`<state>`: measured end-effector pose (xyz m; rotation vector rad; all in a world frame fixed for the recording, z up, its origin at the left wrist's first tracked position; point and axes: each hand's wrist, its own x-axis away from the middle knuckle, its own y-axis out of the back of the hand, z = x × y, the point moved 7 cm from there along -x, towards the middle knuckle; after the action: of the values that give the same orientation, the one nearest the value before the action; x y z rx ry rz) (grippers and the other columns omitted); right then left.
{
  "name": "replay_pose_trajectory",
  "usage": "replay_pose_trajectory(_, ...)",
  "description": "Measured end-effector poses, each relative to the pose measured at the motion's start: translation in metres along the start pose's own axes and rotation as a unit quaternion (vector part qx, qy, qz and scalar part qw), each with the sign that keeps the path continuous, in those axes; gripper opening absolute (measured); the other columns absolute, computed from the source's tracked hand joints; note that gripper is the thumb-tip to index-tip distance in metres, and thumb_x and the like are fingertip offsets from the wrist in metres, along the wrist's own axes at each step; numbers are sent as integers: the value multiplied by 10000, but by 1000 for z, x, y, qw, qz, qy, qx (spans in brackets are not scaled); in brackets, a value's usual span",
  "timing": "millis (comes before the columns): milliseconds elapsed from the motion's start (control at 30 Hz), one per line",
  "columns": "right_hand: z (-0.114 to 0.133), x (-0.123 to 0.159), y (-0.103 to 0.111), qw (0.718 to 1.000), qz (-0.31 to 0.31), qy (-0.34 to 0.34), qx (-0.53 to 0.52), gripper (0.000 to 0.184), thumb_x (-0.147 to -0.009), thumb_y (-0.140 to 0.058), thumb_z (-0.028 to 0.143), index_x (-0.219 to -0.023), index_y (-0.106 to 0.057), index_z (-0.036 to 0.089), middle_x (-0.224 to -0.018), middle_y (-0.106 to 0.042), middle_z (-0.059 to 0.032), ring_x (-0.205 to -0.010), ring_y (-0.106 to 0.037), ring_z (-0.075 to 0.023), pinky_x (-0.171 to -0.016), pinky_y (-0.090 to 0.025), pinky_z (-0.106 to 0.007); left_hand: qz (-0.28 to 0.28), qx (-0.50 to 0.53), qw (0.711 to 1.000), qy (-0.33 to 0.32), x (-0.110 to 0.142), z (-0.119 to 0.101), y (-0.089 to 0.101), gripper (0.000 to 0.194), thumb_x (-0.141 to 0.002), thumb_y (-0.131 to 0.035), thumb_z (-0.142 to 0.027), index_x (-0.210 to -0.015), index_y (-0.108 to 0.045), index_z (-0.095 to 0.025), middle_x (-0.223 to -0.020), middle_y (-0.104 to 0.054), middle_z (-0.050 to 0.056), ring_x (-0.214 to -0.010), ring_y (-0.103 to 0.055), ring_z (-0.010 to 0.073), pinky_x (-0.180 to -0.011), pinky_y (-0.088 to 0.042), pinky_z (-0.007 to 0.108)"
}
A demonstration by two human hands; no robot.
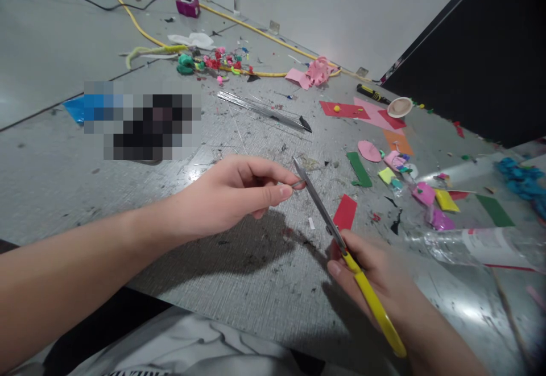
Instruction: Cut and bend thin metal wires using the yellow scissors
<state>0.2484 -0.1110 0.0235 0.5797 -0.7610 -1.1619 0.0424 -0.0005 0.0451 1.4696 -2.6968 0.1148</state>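
Observation:
My left hand is closed in a pinch, thumb against forefinger, on a small thin silvery piece that I cannot make out well. My right hand grips yellow-handled scissors. Their metal blades point up and left, and the blades meet the silvery piece right at my left fingertips. A red paper rectangle lies on the grey table just beside the blades.
Coloured paper scraps litter the right side, with a clear plastic bottle lying near my right hand. A bundle of silvery wires lies farther back. A yellow cable and colourful bits sit at the far edge.

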Motion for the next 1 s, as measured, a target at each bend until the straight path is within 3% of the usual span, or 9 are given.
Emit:
replay_pose_trajectory(233, 3, 0, 0, 1000, -7, 0, -1, 222, -954, -543, 360, -792, -460, 232, -645, -490, 32, -578, -445, -132, -566, -328, -270, 0, 0, 1000, -1, 0, -1, 0, 216, -843, -770, -313, -1018, -796, -190, -724, -666, 6, -540, -509, 74, -459, -390, 184)
replay_pose_trajectory(733, 6, -2, 7, 994, -84, 38, 66, 222, -919, -558, 292, -722, -492, 216, -581, -435, 41, -527, -395, -112, -516, -294, -248, -7, -19, 1000, -1, 1, -2, 1, 209, -841, -765, -321, -1003, -786, -192, -743, -669, 15, -544, -512, 80, -458, -398, 187)
replay_pose_trajectory(1000, 13, 3, 9, 989, -112, 48, 78, 337, -977, -546, 365, -685, -465, 217, -571, -400, 43, -514, -368, -108, -505, -290, -255, 1, -14, 1000, 9, 4, -4, 0, 197, -849, -758, -314, -1003, -774, -191, -728, -655, 9, -534, -506, 76, -453, -385, 186)
